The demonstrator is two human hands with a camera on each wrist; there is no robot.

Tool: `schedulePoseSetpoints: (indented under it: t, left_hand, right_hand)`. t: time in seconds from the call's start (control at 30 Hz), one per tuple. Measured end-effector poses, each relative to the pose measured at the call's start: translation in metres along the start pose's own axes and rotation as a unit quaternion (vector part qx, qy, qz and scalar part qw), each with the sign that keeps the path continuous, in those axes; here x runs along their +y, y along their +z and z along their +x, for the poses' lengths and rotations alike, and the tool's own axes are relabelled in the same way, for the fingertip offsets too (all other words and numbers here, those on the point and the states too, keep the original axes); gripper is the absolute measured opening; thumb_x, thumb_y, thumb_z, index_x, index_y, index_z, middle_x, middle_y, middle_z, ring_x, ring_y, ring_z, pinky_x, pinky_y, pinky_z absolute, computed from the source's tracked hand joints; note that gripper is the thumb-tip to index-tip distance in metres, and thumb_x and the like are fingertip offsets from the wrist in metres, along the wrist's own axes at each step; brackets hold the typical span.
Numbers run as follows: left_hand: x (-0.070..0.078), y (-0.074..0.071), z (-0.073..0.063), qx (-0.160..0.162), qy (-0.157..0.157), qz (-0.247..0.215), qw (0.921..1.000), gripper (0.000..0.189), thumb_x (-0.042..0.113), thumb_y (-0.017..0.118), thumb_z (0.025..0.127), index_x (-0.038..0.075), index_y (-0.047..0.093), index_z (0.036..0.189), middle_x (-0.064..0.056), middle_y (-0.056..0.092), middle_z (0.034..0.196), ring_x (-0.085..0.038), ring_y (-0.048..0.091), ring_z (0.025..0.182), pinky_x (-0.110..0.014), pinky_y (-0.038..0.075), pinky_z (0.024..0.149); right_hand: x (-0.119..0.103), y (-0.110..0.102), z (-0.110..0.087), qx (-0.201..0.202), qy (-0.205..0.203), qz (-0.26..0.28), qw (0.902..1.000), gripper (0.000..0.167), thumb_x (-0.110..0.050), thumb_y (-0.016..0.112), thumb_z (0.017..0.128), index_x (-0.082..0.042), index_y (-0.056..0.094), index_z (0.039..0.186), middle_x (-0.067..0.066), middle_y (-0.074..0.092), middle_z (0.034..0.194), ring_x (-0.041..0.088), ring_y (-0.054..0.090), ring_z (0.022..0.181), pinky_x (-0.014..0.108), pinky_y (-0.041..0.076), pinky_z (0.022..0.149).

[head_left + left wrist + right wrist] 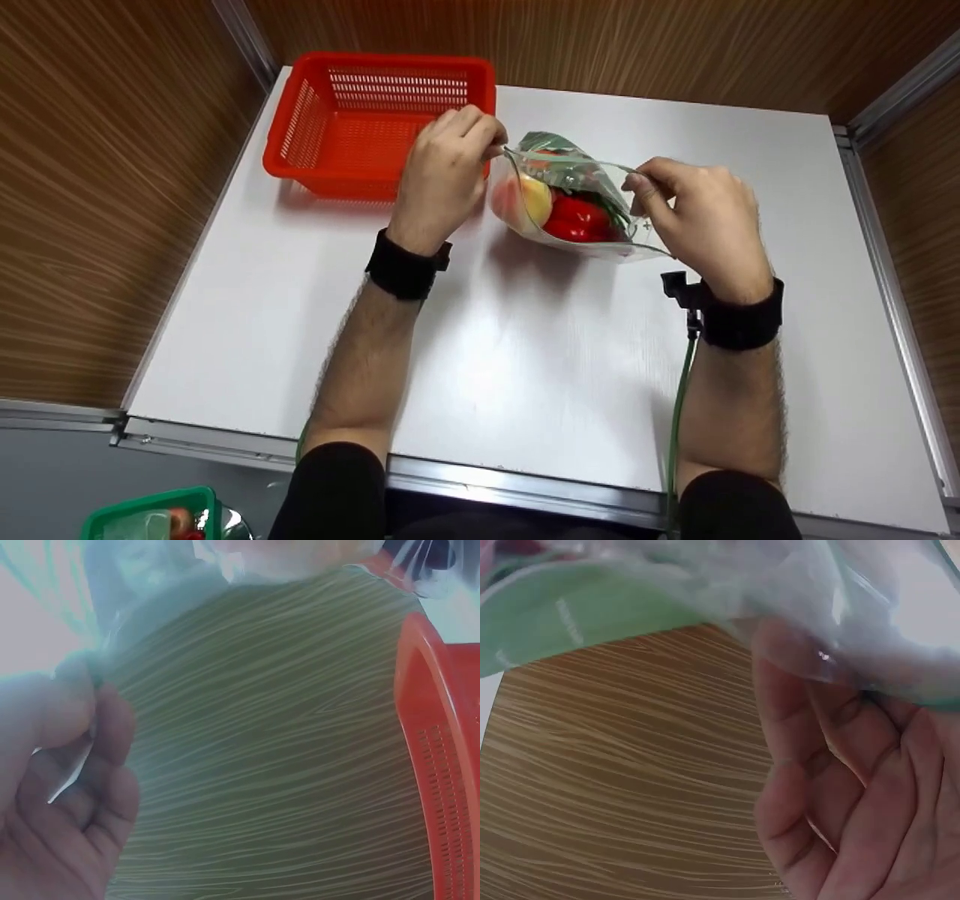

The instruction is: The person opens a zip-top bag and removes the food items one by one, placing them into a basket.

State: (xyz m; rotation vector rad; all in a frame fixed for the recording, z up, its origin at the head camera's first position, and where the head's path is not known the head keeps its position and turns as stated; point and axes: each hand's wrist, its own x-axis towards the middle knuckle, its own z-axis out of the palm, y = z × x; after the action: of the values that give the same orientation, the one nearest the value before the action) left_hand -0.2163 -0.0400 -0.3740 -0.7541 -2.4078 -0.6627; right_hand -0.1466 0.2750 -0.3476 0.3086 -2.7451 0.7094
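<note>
A clear plastic bag with green printed parts (570,246) is held above the white table, its mouth spread apart. Inside it I see a red bell pepper (579,219), a yellow and pink apple-like fruit (531,199) and some thin green stems. My left hand (448,172) pinches the left corner of the bag's mouth between thumb and fingers. On the other side, my right hand (701,214) pinches the rim with thumb and forefinger. The right wrist view shows the bag's green panel (577,619) near the curled fingers (784,705).
A red perforated basket (379,187) stands at the back left, just behind my left hand. Wood-grain panels (600,45) enclose the white table (487,375). Below the front edge, at the lower left, is a green basket (150,501) with red items in it.
</note>
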Motion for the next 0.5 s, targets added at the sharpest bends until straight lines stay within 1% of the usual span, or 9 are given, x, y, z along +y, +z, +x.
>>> schedulePoseSetpoints:
  t: [0.07,0.1,0.17,0.23,0.3,0.37,0.4,0.5]
  left_hand:
    - [0.001,-0.001,-0.001,-0.015,0.009,0.007,0.9998,0.007,0.01,0.075,0.113,0.007,0.081,0.113,-0.012,0.079,0.112,-0.035,0.074,0.104,-0.045,0.06,0.088]
    - [0.002,-0.002,-0.002,-0.024,0.013,0.013,0.9995,0.007,0.011,0.074,0.113,0.007,0.08,0.112,-0.011,0.079,0.111,-0.034,0.074,0.103,-0.045,0.058,0.085]
    - [0.007,-0.007,-0.004,-0.048,0.024,0.022,0.9983,0.008,0.011,0.073,0.114,0.008,0.081,0.111,-0.009,0.08,0.111,-0.034,0.074,0.102,-0.044,0.056,0.083]
    - [0.013,-0.013,-0.006,-0.075,0.039,0.025,0.9961,0.01,0.01,0.073,0.115,0.01,0.082,0.114,-0.008,0.082,0.112,-0.033,0.075,0.103,-0.044,0.056,0.083]
    - [0.021,-0.019,-0.008,-0.103,0.061,0.013,0.9928,0.01,0.01,0.074,0.115,0.01,0.083,0.116,-0.008,0.083,0.113,-0.032,0.076,0.105,-0.043,0.059,0.086]
    - [0.029,-0.024,-0.01,-0.131,0.09,-0.017,0.9871,0.009,0.012,0.075,0.115,0.011,0.084,0.117,-0.007,0.083,0.113,-0.03,0.076,0.105,-0.043,0.062,0.089]
    - [0.033,-0.025,-0.011,-0.146,0.106,-0.035,0.983,0.008,0.014,0.077,0.114,0.012,0.084,0.117,-0.006,0.084,0.114,-0.029,0.076,0.106,-0.042,0.063,0.091]
    - [0.044,-0.028,-0.014,-0.195,0.138,-0.085,0.9672,0.01,0.021,0.081,0.112,0.015,0.084,0.12,-0.002,0.085,0.116,-0.024,0.078,0.107,-0.041,0.065,0.095]
  right_hand:
    - [-0.001,0.001,0.0,0.002,0.007,0.014,0.9999,0.024,-0.033,0.071,0.119,-0.021,0.09,0.111,-0.004,0.088,0.087,-0.022,0.051,0.067,0.038,0.042,0.071]
    - [-0.002,0.001,0.0,0.002,0.011,0.022,0.9997,0.023,-0.032,0.071,0.119,-0.021,0.09,0.113,-0.003,0.088,0.087,-0.023,0.052,0.068,0.036,0.042,0.071]
    - [-0.005,0.004,0.0,0.002,0.016,0.033,0.9993,0.023,-0.031,0.071,0.118,-0.02,0.091,0.115,0.001,0.089,0.088,-0.02,0.056,0.07,0.031,0.041,0.071]
    - [-0.007,0.006,0.001,0.002,0.02,0.037,0.9991,0.023,-0.03,0.071,0.118,-0.019,0.091,0.117,0.004,0.089,0.088,-0.014,0.059,0.071,0.027,0.04,0.07]
    - [-0.01,0.008,0.001,0.009,0.025,0.038,0.9989,0.024,-0.031,0.072,0.118,-0.017,0.091,0.118,0.007,0.089,0.089,-0.012,0.059,0.071,0.024,0.039,0.069]
    - [-0.012,0.009,0.002,0.022,0.034,0.041,0.9983,0.025,-0.031,0.072,0.118,-0.016,0.091,0.119,0.009,0.09,0.091,-0.015,0.059,0.071,0.021,0.041,0.069]
    - [-0.013,0.009,0.003,0.03,0.038,0.044,0.9979,0.026,-0.031,0.071,0.118,-0.015,0.091,0.12,0.01,0.09,0.091,-0.018,0.058,0.07,0.02,0.041,0.07]
    - [-0.013,0.011,0.006,0.058,0.051,0.057,0.9954,0.028,-0.029,0.07,0.119,-0.01,0.09,0.12,0.012,0.09,0.092,-0.028,0.055,0.069,0.014,0.042,0.073]
